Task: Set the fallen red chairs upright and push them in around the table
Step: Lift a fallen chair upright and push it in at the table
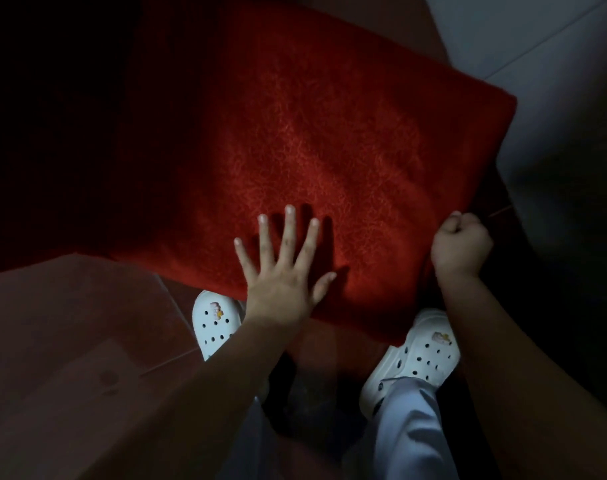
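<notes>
A red chair (312, 133) covered in patterned red fabric fills the middle of the head view, seen from close above in dim light. Its broad padded face tilts toward me. My left hand (281, 271) lies flat on that face near its lower edge, fingers spread. My right hand (459, 244) is curled into a fist around the chair's right-hand edge. The chair's legs are hidden. No table shows in this view.
My two feet in white clogs (217, 323) (419, 355) stand on reddish floor tiles (70, 323) just under the chair's lower edge. Pale floor or wall (537, 39) shows at the upper right. The upper left is too dark to read.
</notes>
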`<move>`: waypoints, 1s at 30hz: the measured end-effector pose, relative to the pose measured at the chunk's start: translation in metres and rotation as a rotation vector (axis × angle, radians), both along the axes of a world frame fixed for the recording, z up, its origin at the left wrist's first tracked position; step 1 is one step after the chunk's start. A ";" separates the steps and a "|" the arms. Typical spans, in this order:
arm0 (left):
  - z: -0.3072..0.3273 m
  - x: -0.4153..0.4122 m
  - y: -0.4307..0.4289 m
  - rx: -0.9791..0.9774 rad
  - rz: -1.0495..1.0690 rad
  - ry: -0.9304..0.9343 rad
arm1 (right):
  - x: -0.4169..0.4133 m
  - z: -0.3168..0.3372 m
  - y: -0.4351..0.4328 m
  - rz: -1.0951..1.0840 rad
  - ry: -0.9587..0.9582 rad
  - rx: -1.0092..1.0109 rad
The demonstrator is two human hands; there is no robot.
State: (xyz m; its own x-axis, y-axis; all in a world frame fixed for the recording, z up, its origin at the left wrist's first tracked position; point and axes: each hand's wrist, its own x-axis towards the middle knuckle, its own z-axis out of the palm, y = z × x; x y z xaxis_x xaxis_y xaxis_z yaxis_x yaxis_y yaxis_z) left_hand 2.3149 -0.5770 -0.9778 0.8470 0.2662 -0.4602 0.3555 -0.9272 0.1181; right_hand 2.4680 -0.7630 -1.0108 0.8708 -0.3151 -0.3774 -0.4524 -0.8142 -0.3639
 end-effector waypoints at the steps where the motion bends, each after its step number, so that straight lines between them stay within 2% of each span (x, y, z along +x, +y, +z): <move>1: 0.010 0.004 -0.002 -0.010 -0.029 0.000 | 0.000 0.010 0.001 0.002 -0.010 -0.005; 5: 0.059 0.021 -0.020 -0.044 -0.046 0.021 | -0.001 0.065 0.005 0.031 -0.061 -0.009; 9: 0.126 0.034 -0.047 -0.165 0.103 0.072 | -0.005 0.134 0.011 0.092 -0.138 0.054; 16: 0.287 0.028 -0.064 -0.299 0.279 0.062 | -0.014 0.290 0.042 0.207 -0.215 0.254; 21: 0.399 0.012 -0.046 -0.141 0.298 0.028 | -0.019 0.416 0.101 0.298 -0.249 0.491; 24: 0.447 0.011 -0.007 -0.075 0.407 -0.060 | -0.016 0.472 0.140 0.442 -0.281 0.567; 26: 0.472 0.009 0.021 -0.088 0.419 -0.099 | -0.009 0.503 0.157 0.627 -0.297 0.583; 30: 0.508 0.001 0.055 -0.116 0.469 -0.152 | 0.014 0.551 0.170 1.130 -0.466 0.330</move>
State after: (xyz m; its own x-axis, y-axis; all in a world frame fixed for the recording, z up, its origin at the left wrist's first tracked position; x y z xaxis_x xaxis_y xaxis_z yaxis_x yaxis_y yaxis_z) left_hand 2.3161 -0.5221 -0.4702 0.7083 0.5885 -0.3899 0.7013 -0.6496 0.2936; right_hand 2.4822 -0.5926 -0.4595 0.6633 0.7390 0.1178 0.6591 -0.5024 -0.5595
